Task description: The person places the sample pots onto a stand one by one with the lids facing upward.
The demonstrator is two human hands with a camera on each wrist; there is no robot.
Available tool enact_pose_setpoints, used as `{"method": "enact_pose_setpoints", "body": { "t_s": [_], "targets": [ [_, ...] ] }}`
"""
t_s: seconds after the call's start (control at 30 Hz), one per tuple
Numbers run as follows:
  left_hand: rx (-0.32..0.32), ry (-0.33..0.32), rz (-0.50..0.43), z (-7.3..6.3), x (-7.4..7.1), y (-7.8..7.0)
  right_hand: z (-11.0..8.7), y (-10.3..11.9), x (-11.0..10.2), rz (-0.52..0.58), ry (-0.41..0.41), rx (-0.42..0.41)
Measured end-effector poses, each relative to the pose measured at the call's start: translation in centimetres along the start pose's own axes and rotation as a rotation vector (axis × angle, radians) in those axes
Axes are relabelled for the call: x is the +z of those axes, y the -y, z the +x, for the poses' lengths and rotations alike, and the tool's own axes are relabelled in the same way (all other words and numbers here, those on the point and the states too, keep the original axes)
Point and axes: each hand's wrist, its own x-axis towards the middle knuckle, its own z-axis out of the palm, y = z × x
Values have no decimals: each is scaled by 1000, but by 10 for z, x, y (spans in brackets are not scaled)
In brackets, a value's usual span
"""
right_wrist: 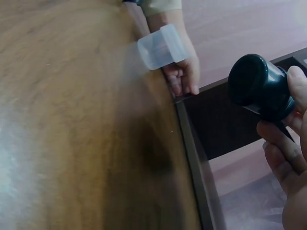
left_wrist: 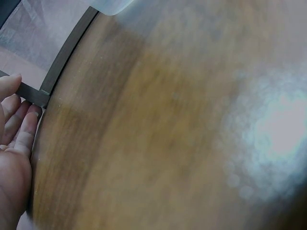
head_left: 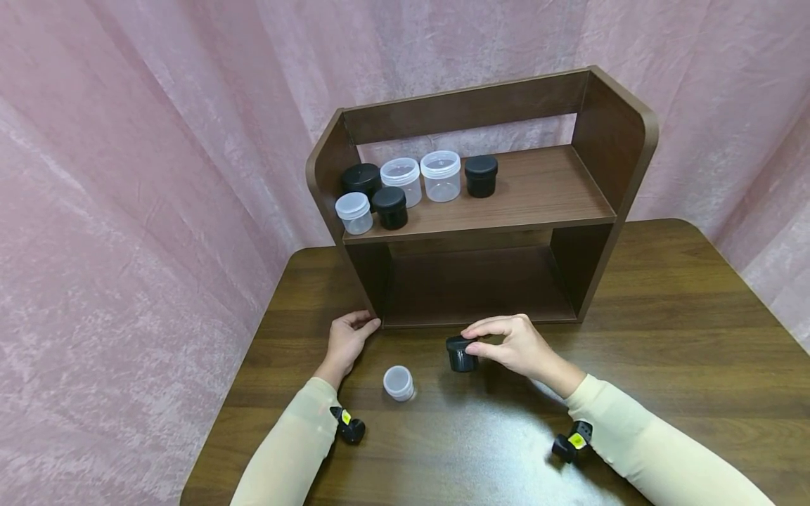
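Note:
My right hand pinches a small black lidded jar between thumb and fingers, in front of the shelf. The right wrist view has this black jar held off the table. At the lower left front corner of the brown wooden shelf, my left hand grips the edge with thumb and fingers; the left wrist view has that hand at its side edge, partly cut off. Between the hands, nearer the left, a small clear jar with a whitish lid stands on the table.
On the upper shelf board stand large clear jars, a large black jar, small black jars and a small clear jar, mostly toward the left. The wooden table reaches a pink curtain behind.

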Motion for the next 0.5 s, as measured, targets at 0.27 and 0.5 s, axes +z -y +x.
{"method": "enact_pose_setpoints", "body": {
  "t_s": [0.27,0.5],
  "targets": [
    [-4,4,-10,0,0,0,13,12,-11,-21,-32,-31],
    [0,9,-12,0,-1,0,22,1,-16,-27,-68,-111]
  ]
}}
